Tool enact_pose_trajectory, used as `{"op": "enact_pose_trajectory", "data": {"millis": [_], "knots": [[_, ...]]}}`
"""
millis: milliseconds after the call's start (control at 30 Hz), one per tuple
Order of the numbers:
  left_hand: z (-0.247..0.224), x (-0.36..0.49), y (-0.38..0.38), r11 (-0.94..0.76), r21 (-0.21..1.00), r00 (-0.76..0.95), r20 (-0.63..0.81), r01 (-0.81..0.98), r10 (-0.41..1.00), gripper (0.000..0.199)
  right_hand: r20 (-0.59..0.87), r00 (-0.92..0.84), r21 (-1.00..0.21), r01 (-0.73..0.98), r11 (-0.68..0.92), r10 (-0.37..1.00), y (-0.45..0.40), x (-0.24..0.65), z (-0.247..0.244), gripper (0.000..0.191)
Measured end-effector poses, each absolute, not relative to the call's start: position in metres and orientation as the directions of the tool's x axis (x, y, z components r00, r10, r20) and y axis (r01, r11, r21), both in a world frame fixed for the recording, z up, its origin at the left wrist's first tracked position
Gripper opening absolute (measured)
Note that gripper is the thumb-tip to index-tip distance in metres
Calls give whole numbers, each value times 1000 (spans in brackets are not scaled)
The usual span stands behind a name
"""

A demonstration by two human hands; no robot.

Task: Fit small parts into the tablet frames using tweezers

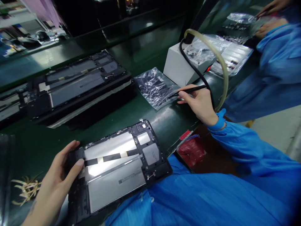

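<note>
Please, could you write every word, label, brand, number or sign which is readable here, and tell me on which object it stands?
No text can be read with certainty.
Opened tablet, on its lower battery panel: dark printed lines beside a small square code, too small and blurred to read.
Top tablet of the stack: a faint mark on its panel, also unreadable.

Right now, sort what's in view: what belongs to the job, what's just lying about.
Likely job:
- tablet, in left hand
- black tool, in right hand
- clear bag
- stacked tablets

Likely lying about:
- pale strips
- red plastic
</note>
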State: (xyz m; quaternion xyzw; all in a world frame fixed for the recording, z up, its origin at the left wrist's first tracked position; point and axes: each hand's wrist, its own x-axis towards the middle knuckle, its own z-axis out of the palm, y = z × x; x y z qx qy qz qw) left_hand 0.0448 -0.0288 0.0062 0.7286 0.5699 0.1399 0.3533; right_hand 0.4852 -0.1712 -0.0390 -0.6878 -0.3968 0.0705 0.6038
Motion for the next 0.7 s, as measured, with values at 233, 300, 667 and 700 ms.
{"op": "enact_pose_trajectory", "data": {"millis": [233, 300, 667, 700], "knots": [[9, 42, -29, -125, 632, 329, -215, 764, 919, 52, 370, 655, -894, 445, 61, 659, -172, 485, -40, 34], [11, 43, -30, -128, 616, 329, -224, 777, 917, 52, 367, 643, -889, 454, 50, 672, -173, 484, -38, 34], [29, 47, -24, -361, 428, 410, -22, 828, 912, 54, 384, 620, -887, 454, 86, 684, -172, 482, -35, 23], [38, 60, -25, -509, 341, 511, 92, 790, 855, 54, 395, 628, -894, 432, 121, 671, -176, 478, -33, 22]]}}
